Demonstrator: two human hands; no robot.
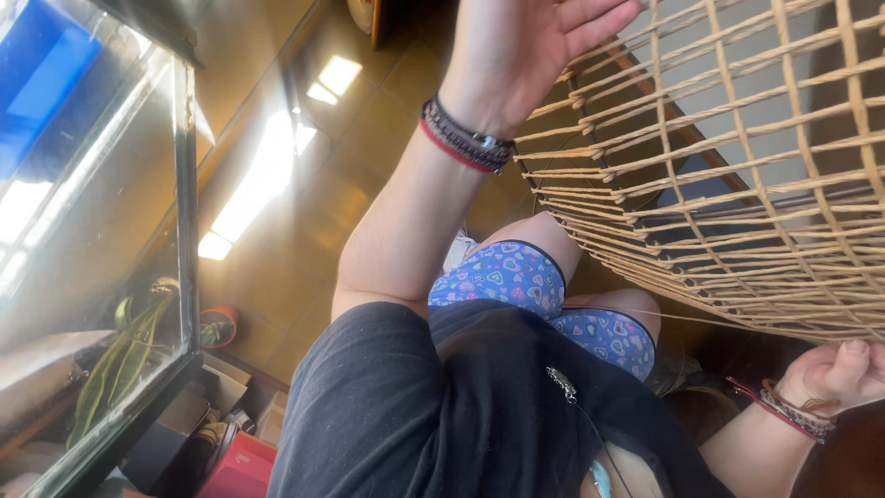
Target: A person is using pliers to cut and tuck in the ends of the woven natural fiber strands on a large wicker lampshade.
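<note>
Hands are well apart, one at each end of a single woven cane frame [737, 212]. The right hand [843, 371] is the closer to the body, low beside the hip, with its fingers curled in against the thumb just under the frame's lower edge. Whether it pinches a strand there cannot be told. The left hand [525, 46] is stretched far out on a straight arm, palm spread and fingers loose, resting against the upper corner of the weave and gripping nothing.

The frame lies to the person's right and in front, between the two hands. Its long strands run from the left hand towards the right side of the view, crossed by upright canes, and its curved underside sweeps down toward the right hand. So the right hand is nearer to the rim, and the left is nearer to the open lattice.

Both wrists carry stacked cord bracelets [466, 138]. Below the arms show a black shirt [415, 415] and one pair of blue patterned shorts [502, 277]. Farther off is a brown floor [304, 212] with bright patches of light. At the left stands one glass tank [101, 212] with green leaves [115, 360] inside, and one red box [241, 466] lies by its foot.
</note>
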